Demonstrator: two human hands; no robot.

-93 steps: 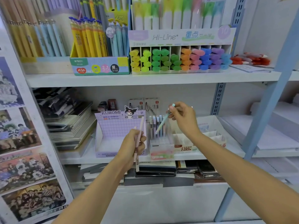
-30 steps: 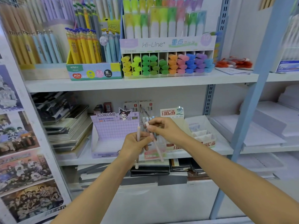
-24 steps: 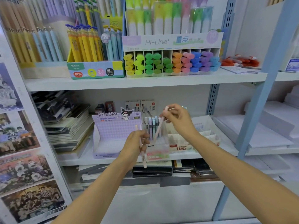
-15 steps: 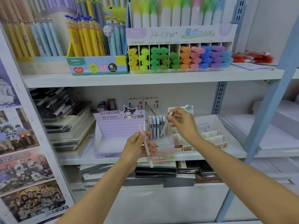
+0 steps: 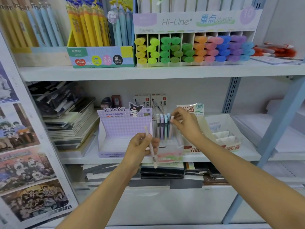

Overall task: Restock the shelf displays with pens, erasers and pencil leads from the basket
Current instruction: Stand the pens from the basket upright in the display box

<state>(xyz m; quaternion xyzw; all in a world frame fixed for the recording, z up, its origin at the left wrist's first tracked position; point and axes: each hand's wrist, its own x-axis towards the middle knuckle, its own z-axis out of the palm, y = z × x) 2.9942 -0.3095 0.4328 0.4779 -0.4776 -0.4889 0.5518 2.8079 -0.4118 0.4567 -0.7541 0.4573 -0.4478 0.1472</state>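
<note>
The right hand [image 5: 185, 128] is pinching the top end of a pink pen [image 5: 171, 128] between thumb and fingertips and is lowering it into the clear pen holder [image 5: 170, 151]. The holder is standing at the front edge of the middle shelf [image 5: 247, 154], between the purple Kuromi box [image 5: 125, 128] and the white lead display box [image 5: 219, 138]. A second ago this hand was drawing that pen slantwise out of the left hand; half a second ago it was carrying it tilted toward the holder. Now the pen is standing almost upright, its cap level with the caps of the standing pens [image 5: 162, 128] and just to their right, so it is probably going down its last stretch into the slot. The left hand [image 5: 140, 149] is hovering in front of the Kuromi box, fingers curled round a second pink pen [image 5: 153, 156] that is leaning with its top toward the box and its tip hanging below the shelf's front edge. Since three seconds ago, when the right hand was bringing in a teal-capped pen, the row in the holder is gaining one pen after another. The left hand appears to be down to one, which likely means a trip to the basket, out of view here, is coming soon.
</note>
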